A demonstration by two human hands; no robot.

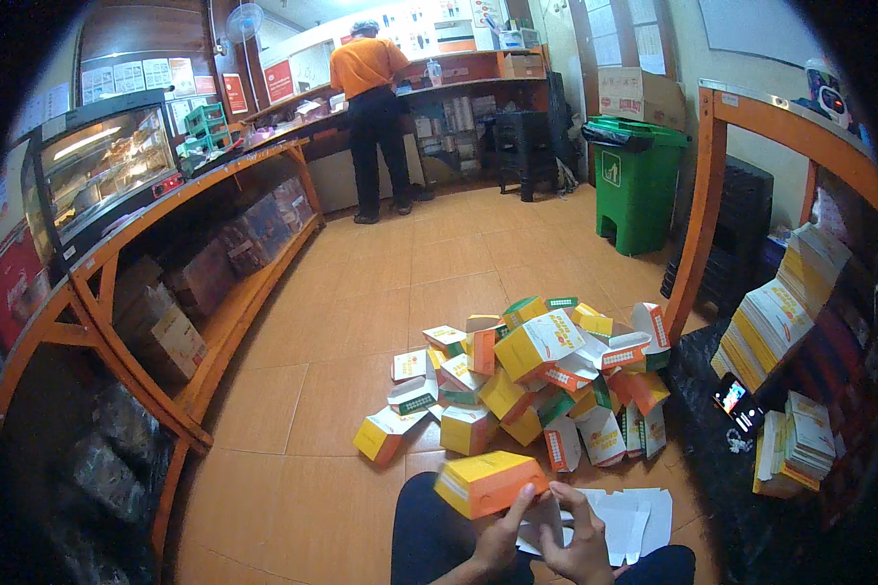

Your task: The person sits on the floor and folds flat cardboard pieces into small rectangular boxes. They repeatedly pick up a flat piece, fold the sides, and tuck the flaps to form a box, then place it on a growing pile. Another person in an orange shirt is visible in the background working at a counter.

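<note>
A yellow and orange cardboard food box [488, 485] is held tilted above my lap. My left hand [502, 536] grips its lower right side, thumb pressed on the orange panel. My right hand [579, 542] has its fingers closed at the box's right end, where a pale flap shows between the hands. Flat white cardboard blanks [644, 522] lie on the floor just beyond my right hand. In front of me a heap of folded boxes [505, 400] in yellow, white, orange and green is piled on the tiles.
Stacks of flat cartons [766, 322] and a phone [738, 402] rest on a low dark surface at right. A green wheeled bin [638, 185] stands farther back. An orange-framed counter [263, 292] runs along the left. A person in an orange shirt [366, 66] stands at the back counter.
</note>
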